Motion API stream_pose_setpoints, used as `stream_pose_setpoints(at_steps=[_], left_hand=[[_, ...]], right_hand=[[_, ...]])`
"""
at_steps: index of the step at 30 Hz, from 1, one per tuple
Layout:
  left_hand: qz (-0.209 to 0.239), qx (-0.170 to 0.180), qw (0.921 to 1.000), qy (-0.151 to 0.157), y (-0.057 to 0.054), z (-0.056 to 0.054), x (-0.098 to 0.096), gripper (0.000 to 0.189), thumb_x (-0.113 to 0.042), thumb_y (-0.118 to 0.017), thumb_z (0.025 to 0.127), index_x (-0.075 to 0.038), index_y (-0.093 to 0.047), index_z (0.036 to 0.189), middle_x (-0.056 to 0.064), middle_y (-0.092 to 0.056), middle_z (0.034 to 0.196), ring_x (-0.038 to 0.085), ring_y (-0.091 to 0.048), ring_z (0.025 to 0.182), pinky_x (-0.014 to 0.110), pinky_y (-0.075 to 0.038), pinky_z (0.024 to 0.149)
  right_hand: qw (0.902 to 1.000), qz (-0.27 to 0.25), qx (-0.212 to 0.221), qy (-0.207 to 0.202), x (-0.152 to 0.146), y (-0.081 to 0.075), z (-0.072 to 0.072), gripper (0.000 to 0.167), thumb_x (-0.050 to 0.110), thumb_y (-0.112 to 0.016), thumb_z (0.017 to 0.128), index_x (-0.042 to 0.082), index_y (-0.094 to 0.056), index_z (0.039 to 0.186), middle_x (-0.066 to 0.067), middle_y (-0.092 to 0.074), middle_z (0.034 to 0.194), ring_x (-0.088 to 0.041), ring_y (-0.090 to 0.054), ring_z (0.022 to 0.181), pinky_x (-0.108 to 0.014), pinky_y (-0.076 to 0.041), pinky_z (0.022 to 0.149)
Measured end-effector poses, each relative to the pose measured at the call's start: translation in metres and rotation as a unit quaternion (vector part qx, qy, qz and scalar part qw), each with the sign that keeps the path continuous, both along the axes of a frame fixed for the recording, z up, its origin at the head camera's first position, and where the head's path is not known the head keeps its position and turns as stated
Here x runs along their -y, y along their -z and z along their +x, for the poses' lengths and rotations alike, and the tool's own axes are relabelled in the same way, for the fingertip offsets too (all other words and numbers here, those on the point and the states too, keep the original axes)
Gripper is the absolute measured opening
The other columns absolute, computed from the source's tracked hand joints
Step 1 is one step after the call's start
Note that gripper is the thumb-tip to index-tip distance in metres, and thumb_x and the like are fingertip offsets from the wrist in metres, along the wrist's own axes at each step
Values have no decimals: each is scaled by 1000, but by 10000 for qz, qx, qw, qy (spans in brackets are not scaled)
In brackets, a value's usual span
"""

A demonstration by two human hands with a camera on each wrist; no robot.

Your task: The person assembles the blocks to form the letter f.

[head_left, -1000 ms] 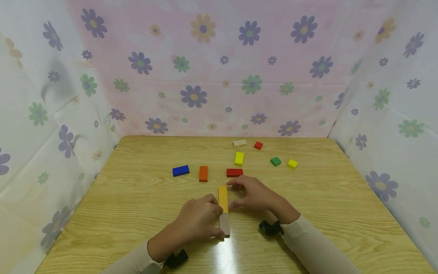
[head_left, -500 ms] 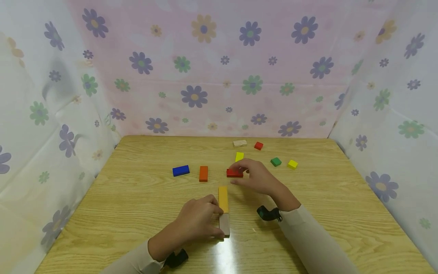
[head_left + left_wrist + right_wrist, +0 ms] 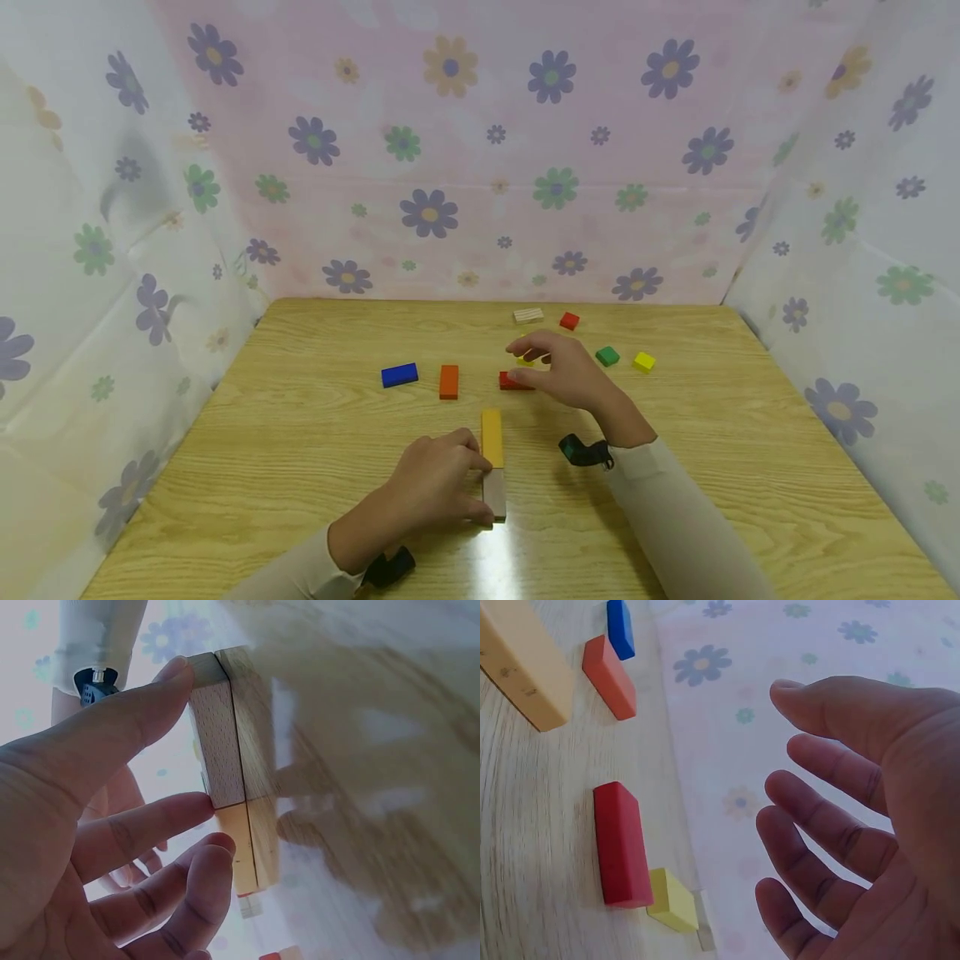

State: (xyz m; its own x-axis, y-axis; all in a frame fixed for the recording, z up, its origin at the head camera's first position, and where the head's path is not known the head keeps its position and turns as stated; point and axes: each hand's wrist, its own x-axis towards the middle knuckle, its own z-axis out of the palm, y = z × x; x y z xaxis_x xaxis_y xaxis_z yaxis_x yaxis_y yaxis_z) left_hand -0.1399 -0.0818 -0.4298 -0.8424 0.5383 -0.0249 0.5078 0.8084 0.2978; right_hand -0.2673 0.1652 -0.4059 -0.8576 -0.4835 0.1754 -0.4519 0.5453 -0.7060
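Observation:
My left hand [image 3: 435, 483] pinches a plain wooden block [image 3: 494, 496] lengthwise, thumb at its near end and index fingertip at its far end, as the left wrist view shows. That block [image 3: 217, 742] lies end to end with a yellow-orange block [image 3: 491, 437] on the table. Farther forward my right hand [image 3: 566, 375] hovers, its fingers loosely spread and holding nothing. In the head view it overlaps a red block [image 3: 506, 382] and partly hides a yellow block [image 3: 525, 362]. The right wrist view shows the red block [image 3: 621, 851] lying apart from the fingers.
Left of the red block lie an orange block [image 3: 448, 382] and a blue block [image 3: 400, 375]. Toward the back are a pale striped wooden block [image 3: 528, 316] and small red [image 3: 570, 321], green [image 3: 607, 356] and yellow [image 3: 643, 362] pieces. Flowered cloth [image 3: 480, 167] walls the table's back and sides.
My right hand has left the side of the yellow-orange block and moved forward over the red block and yellow block. The left hand keeps its hold in the same place.

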Motion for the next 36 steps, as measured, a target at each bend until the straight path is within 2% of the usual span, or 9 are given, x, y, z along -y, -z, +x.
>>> stream_pose_setpoints(at_steps=[5, 12, 20, 30, 36], left_hand=[[-33, -37, 10000, 11, -1, 0, -1, 56, -64, -88, 70, -32, -81, 115, -15, -61, 108, 1, -57, 87, 28, -45, 72], [-37, -2, 10000, 2, 0, 1, 0, 56, -65, -88, 69, -33, -81, 114, -15, -62, 107, 1, -57, 87, 28, -45, 71], [-49, -209, 9998, 42, 1, 0, 1, 56, -66, -88, 68, -33, -81, 113, -15, -62, 106, 1, -58, 84, 26, -43, 67], [-9, -271, 9996, 61, 2, 0, 1, 56, -66, -88, 67, -33, -81, 112, -15, -62, 104, 0, -57, 83, 25, -42, 66], [-7, -282, 9996, 74, 2, -1, 2, 56, -66, -88, 67, -33, -81, 112, -15, -62, 103, -1, -55, 80, 24, -41, 65]], right_hand=[[9997, -37, 162, 150, -3, 5, -1, 33, 34, -76, 96, 23, -70, 126, -3, -69, 130, -33, -65, 119, -57, -49, 102], [9990, 84, 378, 213, -5, 19, -8, 38, 32, -75, 96, 15, -70, 130, -7, -69, 131, -27, -65, 115, -51, -52, 100], [9972, 135, 658, 325, -11, 30, -18, 39, 32, -75, 96, 12, -71, 129, -7, -70, 128, -26, -65, 114, -47, -56, 96], [9950, 240, 863, 435, -16, 35, -20, 38, 31, -77, 95, 13, -72, 128, -6, -71, 127, -26, -66, 112, -48, -55, 97], [9932, 361, 985, 513, -19, 37, -20, 37, 28, -80, 93, 16, -73, 127, -3, -71, 123, -24, -68, 109, -45, -57, 93]])
